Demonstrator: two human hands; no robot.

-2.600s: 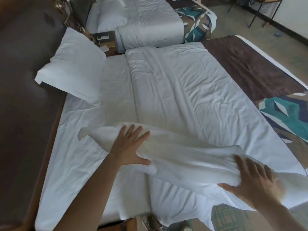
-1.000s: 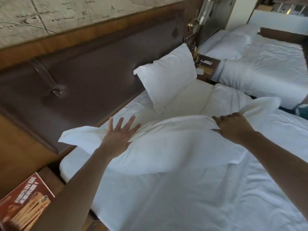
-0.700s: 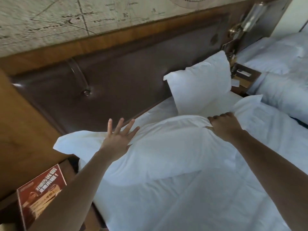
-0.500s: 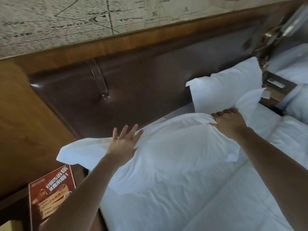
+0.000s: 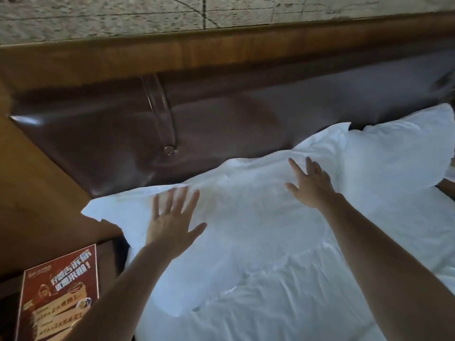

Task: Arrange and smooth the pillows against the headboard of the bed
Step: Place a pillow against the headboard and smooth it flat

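From the head camera, a person's left hand (image 5: 172,222) and right hand (image 5: 311,184) lay flat, fingers spread, on a white pillow (image 5: 246,217) leaning against the brown headboard (image 5: 221,119). A second pillow (image 5: 398,153) was already propped alongside, partly cut off. Smoothing seemed unfinished; motion blur softened the pillow's creases.

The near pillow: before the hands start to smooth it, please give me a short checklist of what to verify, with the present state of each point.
1. Near pillow rests against the headboard: ok, top edge meets it.
2. Left hand flat and open on it: ok.
3. Right hand flat and open on it: ok.
4. Far pillow in place beside it: ok, corners overlap.
5. Near pillow's left corner within the bed: not ok, it hangs over the edge.
6. Surface free of wrinkles: cannot tell, picture blurred.
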